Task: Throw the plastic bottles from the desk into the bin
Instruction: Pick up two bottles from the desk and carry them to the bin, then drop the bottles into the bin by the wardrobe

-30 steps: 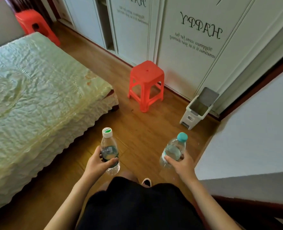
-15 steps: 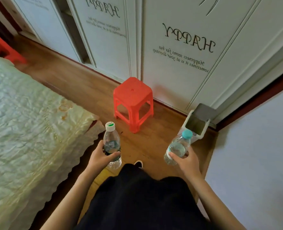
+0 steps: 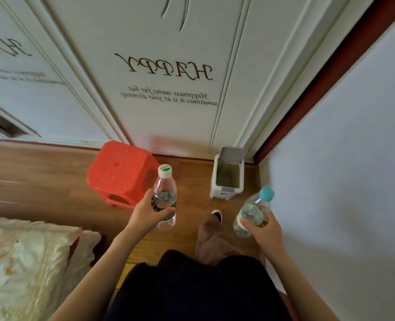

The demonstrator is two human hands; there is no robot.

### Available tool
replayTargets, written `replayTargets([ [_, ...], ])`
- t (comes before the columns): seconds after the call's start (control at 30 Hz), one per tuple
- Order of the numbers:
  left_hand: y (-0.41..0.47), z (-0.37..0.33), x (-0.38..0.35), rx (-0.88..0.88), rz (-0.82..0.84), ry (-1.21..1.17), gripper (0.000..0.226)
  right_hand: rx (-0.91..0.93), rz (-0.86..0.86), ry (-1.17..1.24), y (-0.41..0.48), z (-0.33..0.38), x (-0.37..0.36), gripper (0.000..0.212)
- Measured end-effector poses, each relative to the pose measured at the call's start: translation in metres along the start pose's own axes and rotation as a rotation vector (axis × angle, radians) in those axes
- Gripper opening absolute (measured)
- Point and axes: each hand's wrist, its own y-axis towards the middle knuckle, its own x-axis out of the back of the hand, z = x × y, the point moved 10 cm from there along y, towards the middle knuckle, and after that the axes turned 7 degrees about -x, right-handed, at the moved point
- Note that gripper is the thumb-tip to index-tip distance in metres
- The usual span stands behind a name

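My left hand (image 3: 146, 214) grips a clear plastic bottle with a white and green cap (image 3: 164, 190), held upright. My right hand (image 3: 265, 232) grips a second clear bottle with a teal cap (image 3: 253, 210), tilted to the right. A small white bin (image 3: 227, 178) with its grey lid flipped open stands on the wooden floor against the wardrobe, just ahead and between the two bottles. Its inside looks dark and its contents cannot be made out.
A red plastic stool (image 3: 122, 172) stands left of the bin, close to my left hand. White wardrobe doors (image 3: 168, 89) with "HAPPY" lettering rise behind. A white wall (image 3: 342, 181) runs along the right. The bed corner (image 3: 25, 262) lies at lower left. My foot (image 3: 211, 225) steps forward.
I have walked closer to the bin and stool, which now sit just in front of my hands. Both bottles stay gripped as before. The bed has slid out to the lower left.
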Motion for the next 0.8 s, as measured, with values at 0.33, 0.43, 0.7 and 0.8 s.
replayTargets([
  [0.33, 0.132, -0.074, -0.087, 0.0, 0.132, 0.113, 0.061, -0.035, -0.013, 0.098, 0.125, 0.055, 0.048, 0.053],
  [0.43, 0.173, -0.095, -0.108, -0.032, 0.15, 0.184, 0.065, -0.026, -0.022, 0.096, 0.162, 0.071, 0.057, 0.053],
  [0.7, 0.283, -0.067, -0.202, -0.027, 0.345, 0.243, 0.065, -0.058, -0.079, 0.204, 0.271, 0.043, 0.041, 0.048],
  [0.8, 0.338, -0.015, -0.272, -0.036, 0.457, 0.237, 0.071, -0.11, -0.075, 0.275, 0.336, -0.008, 0.004, 0.055],
])
